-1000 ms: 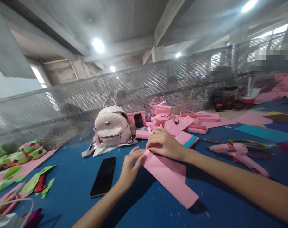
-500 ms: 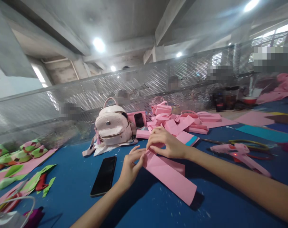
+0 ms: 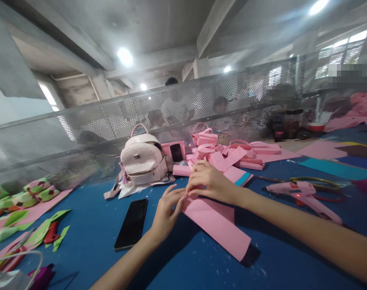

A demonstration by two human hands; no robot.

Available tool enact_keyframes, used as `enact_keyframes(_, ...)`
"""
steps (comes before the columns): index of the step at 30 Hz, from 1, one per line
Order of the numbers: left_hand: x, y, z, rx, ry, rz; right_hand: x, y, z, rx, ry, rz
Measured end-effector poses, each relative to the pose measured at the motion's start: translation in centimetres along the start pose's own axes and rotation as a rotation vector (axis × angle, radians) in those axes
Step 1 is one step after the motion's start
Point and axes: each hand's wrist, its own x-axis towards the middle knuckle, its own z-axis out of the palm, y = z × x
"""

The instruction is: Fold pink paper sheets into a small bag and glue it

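A flat pink strip, foam or felt by its look, slants down to the right above the blue table. My left hand pinches its upper left end between thumb and fingers. From above, my right hand bends over the same end, its fingers closed and touching the left fingertips. The exact pinch point is hidden behind the right fingers. A second pink layer shows behind the strip. Left of my left hand lies a black smartphone. A pink glue gun with a red light rests beyond my right forearm.
A white backpack and a heap of pink pieces stand at the back before a perforated metal screen. Green and pink pieces, scissors and a white charger lie at left. Colored sheets lie at right; people sit beyond.
My right fingers have shifted slightly down over the strip's end, with the thumb now tucked more under. The strip and my left hand stay almost in place.
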Motion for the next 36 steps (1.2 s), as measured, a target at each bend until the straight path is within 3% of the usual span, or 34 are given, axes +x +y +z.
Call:
enact_keyframes(13, 0.6, 0.4, -0.3, 0.283, -0.026, 0.210, 0.2, -0.8, 0.0, 0.021, -0.057, 0.082)
enact_keyframes(19, 0.6, 0.7, -0.4, 0.282, 0.000, 0.180, 0.2, -1.3, 0.3, -0.009, -0.035, 0.071)
enact_keyframes(26, 0.6, 0.9, -0.9, 0.169, -0.066, 0.049, 0.2, -0.5, 0.0, 0.044, -0.009, 0.170)
enact_keyframes(36, 1.0, 1.1, -1.2, 0.105, -0.092, 0.038, -0.1, 0.3, 0.5, 0.146, 0.063, 0.332)
